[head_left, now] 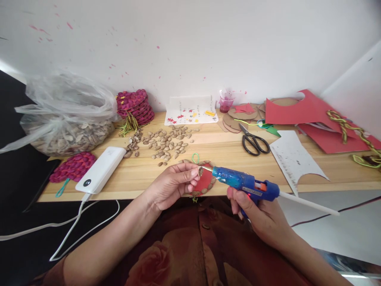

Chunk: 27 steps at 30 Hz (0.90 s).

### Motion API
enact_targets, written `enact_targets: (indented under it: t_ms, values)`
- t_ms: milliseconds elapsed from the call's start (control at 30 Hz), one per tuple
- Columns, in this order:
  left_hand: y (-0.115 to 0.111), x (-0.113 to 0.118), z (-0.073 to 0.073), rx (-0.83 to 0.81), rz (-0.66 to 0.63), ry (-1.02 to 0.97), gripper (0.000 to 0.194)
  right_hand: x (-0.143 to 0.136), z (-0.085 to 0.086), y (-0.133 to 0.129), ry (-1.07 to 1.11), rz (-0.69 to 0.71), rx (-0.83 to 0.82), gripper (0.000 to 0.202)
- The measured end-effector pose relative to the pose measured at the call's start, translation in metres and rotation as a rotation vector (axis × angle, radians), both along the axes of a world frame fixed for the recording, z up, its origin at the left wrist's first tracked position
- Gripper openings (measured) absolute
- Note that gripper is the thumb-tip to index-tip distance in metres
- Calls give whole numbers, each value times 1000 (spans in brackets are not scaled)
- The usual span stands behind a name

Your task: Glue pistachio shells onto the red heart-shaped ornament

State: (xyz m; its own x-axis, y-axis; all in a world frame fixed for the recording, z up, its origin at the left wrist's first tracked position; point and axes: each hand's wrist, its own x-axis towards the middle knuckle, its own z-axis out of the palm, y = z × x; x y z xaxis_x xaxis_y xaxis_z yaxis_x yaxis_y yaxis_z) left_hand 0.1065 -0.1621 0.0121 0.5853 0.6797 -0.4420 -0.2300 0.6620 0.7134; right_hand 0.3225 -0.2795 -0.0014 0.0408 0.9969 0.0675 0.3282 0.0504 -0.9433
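As I am looking through the head view, my left hand [172, 182] is pinching a small shell [200, 171] between thumb and fingers. My right hand [256, 210] is gripping a blue glue gun [235, 178], its nozzle pointing at the shell; I cannot tell whether they are touching. A white glue stick [309, 203] is sticking out of its back end.

Partly behind my left hand, a red disc [206, 180] rimmed with shells is lying at the near edge of the wooden table [127, 184], a green loop [195, 157] showing at its far side. Loose shells [168, 145] are lying scattered beyond it. On the left, a white power bank [102, 169] is resting against a purple piece [73, 167], near a plastic bag [68, 123] of shells; a purple stack [137, 107] is standing farther back. On the right, black-handled scissors [254, 141] are lying open between brown discs [242, 116] and a white card [297, 159], with red sheets [297, 115] spreading behind.
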Motion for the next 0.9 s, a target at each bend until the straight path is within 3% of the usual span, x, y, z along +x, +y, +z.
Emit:
enact_targets:
  t_ms: [333, 900]
  values:
    - [1, 0, 1, 21, 9, -10, 32, 1, 4, 1, -60, 5, 21, 38]
    - [2, 2, 1, 91, 116, -7, 30, 2, 6, -3, -95, 73, 52, 27]
